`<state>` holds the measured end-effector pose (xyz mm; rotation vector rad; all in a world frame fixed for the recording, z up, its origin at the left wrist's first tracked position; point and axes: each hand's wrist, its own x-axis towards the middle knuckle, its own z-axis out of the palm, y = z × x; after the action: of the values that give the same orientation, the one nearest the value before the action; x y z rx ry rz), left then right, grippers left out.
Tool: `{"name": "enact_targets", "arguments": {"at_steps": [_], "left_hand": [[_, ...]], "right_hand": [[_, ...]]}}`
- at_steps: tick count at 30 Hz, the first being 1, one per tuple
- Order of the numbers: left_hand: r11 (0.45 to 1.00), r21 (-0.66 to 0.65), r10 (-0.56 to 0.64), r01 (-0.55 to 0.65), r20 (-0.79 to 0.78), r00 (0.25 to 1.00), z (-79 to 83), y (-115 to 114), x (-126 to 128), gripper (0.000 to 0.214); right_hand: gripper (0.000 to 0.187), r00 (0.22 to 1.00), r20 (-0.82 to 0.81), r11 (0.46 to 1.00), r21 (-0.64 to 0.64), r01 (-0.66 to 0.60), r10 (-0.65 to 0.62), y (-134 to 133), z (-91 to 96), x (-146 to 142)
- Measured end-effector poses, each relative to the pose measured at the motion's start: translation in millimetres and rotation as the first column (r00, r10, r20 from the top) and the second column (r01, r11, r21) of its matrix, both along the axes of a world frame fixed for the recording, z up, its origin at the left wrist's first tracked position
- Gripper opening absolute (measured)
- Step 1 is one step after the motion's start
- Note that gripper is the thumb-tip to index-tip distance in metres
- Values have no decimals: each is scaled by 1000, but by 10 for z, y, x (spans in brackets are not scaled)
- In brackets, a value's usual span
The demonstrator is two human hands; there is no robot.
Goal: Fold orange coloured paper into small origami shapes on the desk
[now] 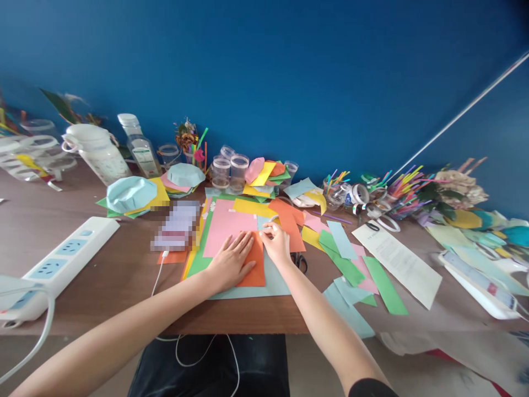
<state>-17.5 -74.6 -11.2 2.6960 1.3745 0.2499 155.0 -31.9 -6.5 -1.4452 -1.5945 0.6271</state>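
My left hand (232, 260) lies flat on an orange sheet of paper (254, 275), its fingers stretched toward the sheet's top edge. My right hand (275, 242) is at that sheet's upper right corner, thumb and forefinger pinched together. Whatever sits between those fingertips is too small to make out. Beneath the orange sheet are a pink sheet (219, 220), a light blue sheet (276, 282) and a green sheet (200, 269). Another orange piece (291, 223) lies just beyond my right hand, and black scissors (301, 263) show partly beside my right wrist.
Left stand a power strip (66, 259), a phone (178, 226) on a cable and a white jug (97, 151). Plastic cups (238, 171) and folded paper shapes (131, 196) line the back. Right are paper scraps (343, 262), a white envelope-like sheet (399, 262) and coloured straws (407, 187).
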Motion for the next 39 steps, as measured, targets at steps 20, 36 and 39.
{"name": "enact_targets", "arguments": {"at_steps": [20,36,39], "left_hand": [[999,37,-19,19,-3,1000,55,33,-39,65],[995,-1,-100,100,-59,993,104,-488,-268,75],[994,27,-107,109,-75,991,73,-740,-382,73]], "right_hand": [[21,984,174,989,147,1,-27,-41,-72,-41],[17,943,326,989,104,-107,68,-37,-94,-14],[17,939,339,990,96,-102,63,-38,-98,-13]]}}
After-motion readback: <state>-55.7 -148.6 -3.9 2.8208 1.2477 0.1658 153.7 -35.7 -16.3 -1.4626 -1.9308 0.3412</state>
